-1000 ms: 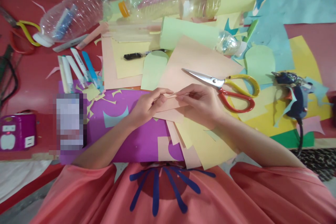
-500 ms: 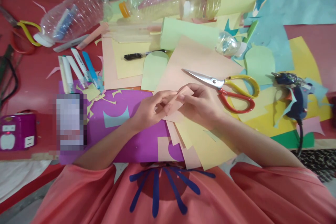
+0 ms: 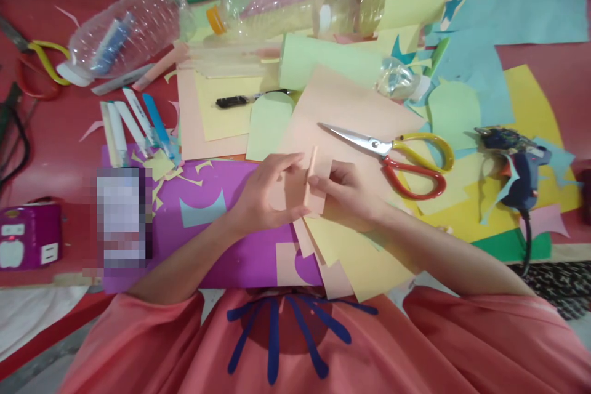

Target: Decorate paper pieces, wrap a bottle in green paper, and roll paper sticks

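A small piece of peach paper (image 3: 319, 194) stands upright between my hands, its left edge curled into a narrow roll. My right hand (image 3: 353, 194) pinches it, thumb on the near face and fingers behind. To its left, my left hand (image 3: 258, 197) is curved like a C, fingers and thumb spread apart. The left thumb tip is at the paper's lower edge; whether it touches I cannot tell. Scissors (image 3: 381, 148) with one yellow and one red handle lie just beyond my right hand, on a large peach sheet (image 3: 341, 104).
Purple sheet (image 3: 240, 258) under my left arm, with a blue cutout (image 3: 203, 208) and yellow scraps. Glue gun (image 3: 519, 172) at right, its cord hanging off the edge. Markers (image 3: 133, 120), a phone (image 3: 120, 215) and a purple box (image 3: 30, 234) at left. Plastic bottles (image 3: 129, 31) stand farther back.
My left fingers have come off the paper and spread apart. The paper has turned more upright, its rolled edge now showing, with my right hand still on it.
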### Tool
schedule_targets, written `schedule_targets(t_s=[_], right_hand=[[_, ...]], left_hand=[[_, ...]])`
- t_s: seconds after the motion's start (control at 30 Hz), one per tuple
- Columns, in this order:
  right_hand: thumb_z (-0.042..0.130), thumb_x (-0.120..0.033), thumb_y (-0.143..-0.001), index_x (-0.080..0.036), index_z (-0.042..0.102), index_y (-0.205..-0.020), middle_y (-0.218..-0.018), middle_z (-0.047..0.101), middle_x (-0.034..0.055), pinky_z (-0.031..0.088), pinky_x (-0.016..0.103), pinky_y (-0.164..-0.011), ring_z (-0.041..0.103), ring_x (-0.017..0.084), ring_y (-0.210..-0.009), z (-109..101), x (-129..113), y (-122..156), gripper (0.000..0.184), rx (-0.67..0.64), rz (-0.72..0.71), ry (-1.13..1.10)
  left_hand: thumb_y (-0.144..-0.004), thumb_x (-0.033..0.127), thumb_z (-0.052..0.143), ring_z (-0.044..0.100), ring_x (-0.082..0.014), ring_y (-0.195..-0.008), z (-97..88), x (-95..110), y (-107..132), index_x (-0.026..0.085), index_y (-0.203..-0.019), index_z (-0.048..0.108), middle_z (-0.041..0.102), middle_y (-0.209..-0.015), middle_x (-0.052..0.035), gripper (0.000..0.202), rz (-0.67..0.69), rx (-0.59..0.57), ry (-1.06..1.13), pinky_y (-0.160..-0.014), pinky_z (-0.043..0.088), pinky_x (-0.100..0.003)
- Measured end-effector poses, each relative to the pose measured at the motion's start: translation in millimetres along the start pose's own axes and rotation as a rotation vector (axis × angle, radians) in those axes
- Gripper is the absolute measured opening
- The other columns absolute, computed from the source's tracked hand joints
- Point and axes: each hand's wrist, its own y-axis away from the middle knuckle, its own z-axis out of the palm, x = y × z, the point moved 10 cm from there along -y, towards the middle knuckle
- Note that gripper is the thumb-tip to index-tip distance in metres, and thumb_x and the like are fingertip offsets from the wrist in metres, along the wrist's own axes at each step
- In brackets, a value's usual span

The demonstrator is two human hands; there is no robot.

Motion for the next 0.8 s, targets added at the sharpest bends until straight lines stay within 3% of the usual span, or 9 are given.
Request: schedule_targets(t_s=[0.07,0.17,0.4,0.53,0.8], right_hand=[[0.063,-0.051,-0.081,-0.016,0.055,-0.073,-0.067,0.049,-0.0023,0.037,0.026,-0.057,0.045,0.009,-0.062,0.6,3.4,-0.2,0.036,-0.01,0.014,-0.013],[0.064,-0.05,-0.08,-0.016,0.054,-0.072,-0.069,0.05,-0.0018,0.037,0.024,-0.055,0.045,0.008,-0.062,4.2,4.5,-0.5,0.036,-0.048,0.012,-0.013],[0.066,-0.054,-0.078,-0.017,0.053,-0.072,-0.061,0.048,-0.0049,0.036,0.022,-0.046,0.046,0.007,-0.05,7.2,8.0,0.5,0.04,-0.073,0.066,-0.041],[0.068,-0.055,-0.077,-0.016,0.053,-0.071,-0.058,0.05,-0.0051,0.036,0.021,-0.044,0.048,0.006,-0.047,8.0,7.6,2.1,0.042,-0.073,0.077,-0.056],[0.068,-0.053,-0.079,-0.017,0.05,-0.066,-0.045,0.042,-0.0089,0.028,0.019,-0.038,0.04,0.004,-0.039,10.4,0.3,1.3,0.042,-0.109,0.06,-0.03]], left_hand=[[-0.072,0.058,0.073,0.046,-0.0321,-0.134,5.7,2.1,-1.4,0.026,-0.149,0.025,0.043,-0.146,-0.0179,0.097,0.081,-0.072,0.02,-0.103,0.048,-0.046],[-0.074,0.059,0.071,0.023,-0.0349,-0.148,17.5,1.5,0.3,0.028,-0.154,0.002,0.02,-0.159,-0.0201,0.11,0.115,-0.184,0.054,-0.116,0.032,-0.055],[-0.074,0.052,0.075,0.033,-0.0337,-0.143,19.7,-4.1,2.5,0.032,-0.153,-0.003,0.031,-0.155,-0.0189,0.114,0.06,-0.179,0.04,-0.112,0.039,-0.054],[-0.076,0.045,0.075,0.032,-0.0333,-0.144,19.0,-1.5,1.7,0.03,-0.153,-0.003,0.029,-0.156,-0.0194,0.111,0.07,-0.176,0.056,-0.113,0.038,-0.053],[-0.078,0.048,0.072,0.038,-0.0327,-0.141,15.2,0.0,1.0,0.027,-0.154,0.0,0.035,-0.152,-0.0194,0.107,0.081,-0.144,0.023,-0.111,0.041,-0.051]])
